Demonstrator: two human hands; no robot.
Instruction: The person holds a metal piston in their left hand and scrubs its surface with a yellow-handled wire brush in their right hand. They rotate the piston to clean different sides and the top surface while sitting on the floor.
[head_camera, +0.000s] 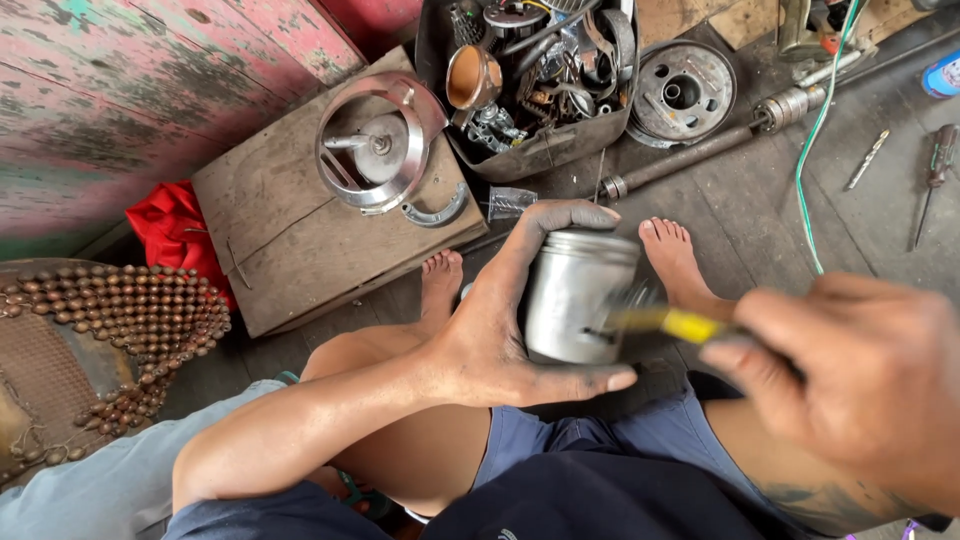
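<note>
Two hands (520, 320), two bare feet (675, 262), one metal piston (575, 297), one yellow-handled tool (672, 322), one crate of parts (530, 150), one wooden board (290, 235).

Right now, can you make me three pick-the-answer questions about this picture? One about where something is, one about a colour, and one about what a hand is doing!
1. Where does the round metal wheel-like part lie?
A. On the flat wooden board
B. Inside the bin of scrap parts
C. On the person's knee

2. What colour is the crumpled cloth beside the board?
A. Blue
B. Red
C. White

3. What is the left hand doing?
A. Lying flat on the floor
B. Wrapped around a shiny metal cylinder
C. Holding a screwdriver

Answers:
1. A, the part rests on top of the board, left of the bin.
2. B, the cloth is bright red against the painted wall.
3. B, its grip closes on the metal cylinder, thumb below and fingers above, while the right hand points a yellow-handled tool at it.
</note>
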